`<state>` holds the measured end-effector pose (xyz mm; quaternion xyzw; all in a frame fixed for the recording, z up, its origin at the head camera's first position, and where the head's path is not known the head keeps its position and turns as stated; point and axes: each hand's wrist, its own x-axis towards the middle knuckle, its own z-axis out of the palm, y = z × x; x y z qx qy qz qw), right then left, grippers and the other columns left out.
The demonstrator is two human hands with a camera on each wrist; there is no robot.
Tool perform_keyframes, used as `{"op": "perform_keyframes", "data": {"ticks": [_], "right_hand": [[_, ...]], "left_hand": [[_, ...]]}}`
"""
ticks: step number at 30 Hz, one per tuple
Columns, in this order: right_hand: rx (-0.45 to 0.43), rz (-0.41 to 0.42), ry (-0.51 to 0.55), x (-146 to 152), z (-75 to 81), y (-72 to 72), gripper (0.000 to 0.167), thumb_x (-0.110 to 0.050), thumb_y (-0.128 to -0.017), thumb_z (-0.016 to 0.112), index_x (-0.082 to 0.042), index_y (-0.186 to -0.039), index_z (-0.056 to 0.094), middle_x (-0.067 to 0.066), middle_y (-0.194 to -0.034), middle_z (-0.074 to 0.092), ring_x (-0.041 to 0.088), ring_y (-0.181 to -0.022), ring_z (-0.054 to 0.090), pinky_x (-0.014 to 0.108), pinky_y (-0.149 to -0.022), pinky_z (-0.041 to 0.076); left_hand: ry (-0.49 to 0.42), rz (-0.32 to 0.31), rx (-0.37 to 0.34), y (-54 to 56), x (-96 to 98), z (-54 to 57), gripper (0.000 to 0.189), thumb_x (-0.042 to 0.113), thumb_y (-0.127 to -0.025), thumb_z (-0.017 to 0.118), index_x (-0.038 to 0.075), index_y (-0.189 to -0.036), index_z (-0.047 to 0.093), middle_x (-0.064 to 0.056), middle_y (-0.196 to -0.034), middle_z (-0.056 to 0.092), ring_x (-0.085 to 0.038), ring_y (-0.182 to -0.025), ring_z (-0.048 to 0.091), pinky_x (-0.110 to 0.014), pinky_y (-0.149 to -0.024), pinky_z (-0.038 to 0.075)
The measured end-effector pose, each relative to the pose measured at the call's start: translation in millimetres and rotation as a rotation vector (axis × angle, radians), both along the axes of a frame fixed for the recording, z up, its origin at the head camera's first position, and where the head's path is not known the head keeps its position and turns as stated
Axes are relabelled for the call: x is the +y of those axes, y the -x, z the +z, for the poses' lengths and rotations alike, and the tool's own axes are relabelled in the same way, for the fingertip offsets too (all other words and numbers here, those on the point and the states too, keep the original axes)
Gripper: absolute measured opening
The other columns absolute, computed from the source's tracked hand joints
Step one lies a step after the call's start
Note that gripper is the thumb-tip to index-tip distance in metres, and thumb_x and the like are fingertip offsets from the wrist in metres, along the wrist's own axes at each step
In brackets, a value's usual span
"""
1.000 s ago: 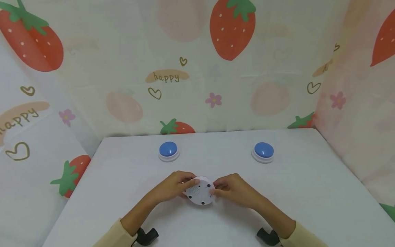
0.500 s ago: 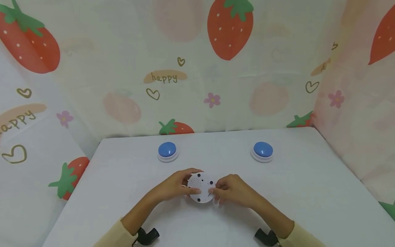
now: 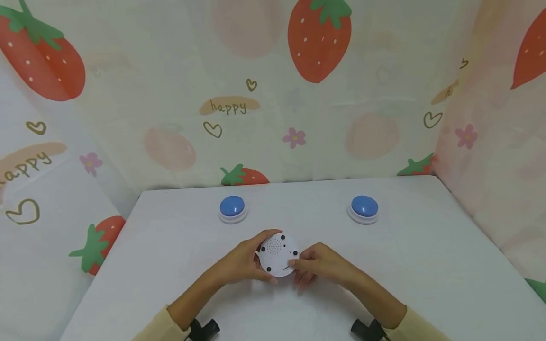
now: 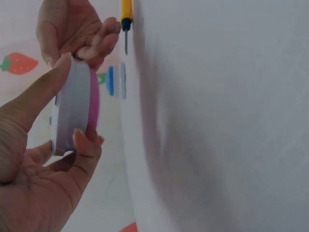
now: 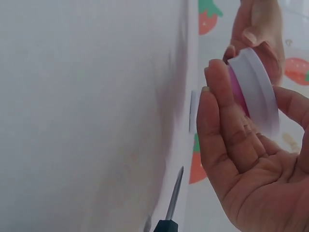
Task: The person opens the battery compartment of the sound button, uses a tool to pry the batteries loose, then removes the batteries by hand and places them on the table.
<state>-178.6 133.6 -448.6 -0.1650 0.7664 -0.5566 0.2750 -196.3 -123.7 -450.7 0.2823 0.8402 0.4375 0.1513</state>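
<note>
A round push button (image 3: 279,255) with a white base is held between both hands above the table, its underside turned to the head camera. Speaker holes, several black feet and a small slot show there. Its pink top (image 4: 93,100) faces away, visible in the wrist views. My left hand (image 3: 245,262) grips it by the rim, fingers at the upper edge and thumb at the lower edge. At the right edge, my right hand (image 3: 326,265) pinches it, thumb (image 5: 290,102) on the underside and fingers on the pink side.
Two blue push buttons (image 3: 232,208) (image 3: 363,208) on white bases stand toward the back of the white table (image 3: 409,246). A screwdriver (image 4: 126,21) with a yellow handle shows in the wrist views. Strawberry-print cloth (image 3: 256,57) hangs behind and at the sides.
The held button has turned clockwise and moved slightly up in the head view. My left thumb has shifted from its underside to the lower rim. The right hand stays at the right edge.
</note>
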Motion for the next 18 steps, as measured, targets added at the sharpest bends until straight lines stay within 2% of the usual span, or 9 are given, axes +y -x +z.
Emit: {"op": "perform_keyframes", "data": {"ticks": [6,11,13,15,18], "right_hand": [[-0.047,0.033,0.048,-2,-3.8,-2.9,0.035,-0.027,-0.099,0.065,0.007,-0.093,0.072,0.021,-0.082,0.074,0.030,-0.068,0.074,0.035,-0.066,0.062],[-0.057,0.048,0.008,-2,-5.6,-2.8,0.038,-0.030,-0.099,0.065,0.006,-0.090,0.072,0.019,-0.081,0.074,0.029,-0.068,0.074,0.035,-0.067,0.062],[-0.005,0.038,-0.041,0,-4.6,-1.6,0.039,-0.034,-0.098,0.066,0.003,-0.089,0.072,0.016,-0.078,0.074,0.028,-0.067,0.073,0.035,-0.065,0.061],[0.085,0.011,-0.089,3,-2.6,0.1,0.038,-0.037,-0.095,0.070,0.001,-0.095,0.072,0.012,-0.079,0.074,0.025,-0.069,0.073,0.035,-0.065,0.060],[0.245,-0.024,-0.140,8,0.2,3.2,0.047,-0.036,-0.089,0.079,-0.003,-0.120,0.067,0.007,-0.097,0.075,0.021,-0.082,0.073,0.034,-0.073,0.060]], "left_hand": [[0.002,0.002,0.065,-1.7,4.3,-4.2,0.103,0.030,-0.068,0.096,0.021,-0.154,0.039,0.001,-0.144,0.054,-0.014,-0.120,0.054,-0.036,-0.103,0.047],[0.040,-0.015,0.093,-2.7,5.3,-5.5,0.100,0.032,-0.069,0.096,0.014,-0.152,0.041,0.000,-0.143,0.055,-0.014,-0.120,0.055,-0.037,-0.105,0.048],[0.058,-0.014,0.092,-2.4,4.9,-5.8,0.100,0.035,-0.069,0.095,0.014,-0.151,0.042,0.001,-0.141,0.056,-0.013,-0.118,0.056,-0.035,-0.103,0.048],[0.070,-0.017,0.088,-1.9,4.0,-6.3,0.099,0.037,-0.069,0.095,0.014,-0.150,0.043,0.002,-0.140,0.058,-0.012,-0.117,0.057,-0.034,-0.102,0.049],[0.092,-0.029,0.081,-1.1,3.0,-6.8,0.099,0.039,-0.069,0.095,0.016,-0.150,0.044,0.005,-0.137,0.059,-0.010,-0.115,0.056,-0.032,-0.101,0.048]]}}
